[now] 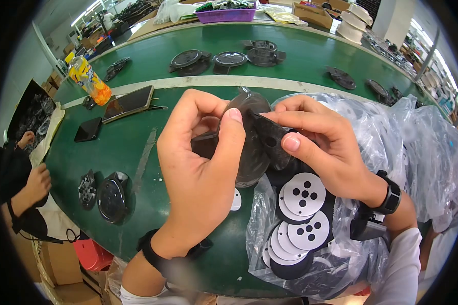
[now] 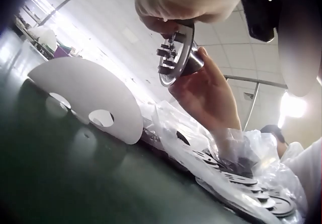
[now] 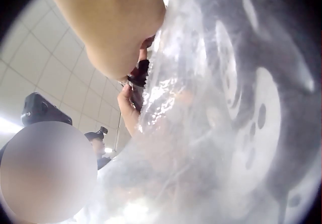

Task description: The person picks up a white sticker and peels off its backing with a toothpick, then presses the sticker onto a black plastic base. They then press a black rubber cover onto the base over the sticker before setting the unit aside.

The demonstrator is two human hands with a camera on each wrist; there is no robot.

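Both hands are raised over the table in the head view. The left hand [image 1: 201, 168] grips a dark round plastic part [image 1: 252, 152], its thumb on the near face. Between thumb and fingers the right hand [image 1: 325, 147] pinches a black disc with holes [image 1: 274, 140], which is tilted and lies against the round part. In the left wrist view the round part [image 2: 177, 58] shows several short pegs on one side. Below the hands, white discs with holes [image 1: 304, 194] and black ones lie overlapping on a clear plastic bag [image 1: 262, 213].
Two dark round parts [image 1: 112, 197] lie at the left. Phones [image 1: 128, 104] and a bottle [image 1: 89, 79] stand or lie farther back. More round parts [image 1: 230, 59] are spread beyond the pale strip [image 1: 163, 83]. Another person's hand [image 1: 37, 184] is at the left edge.
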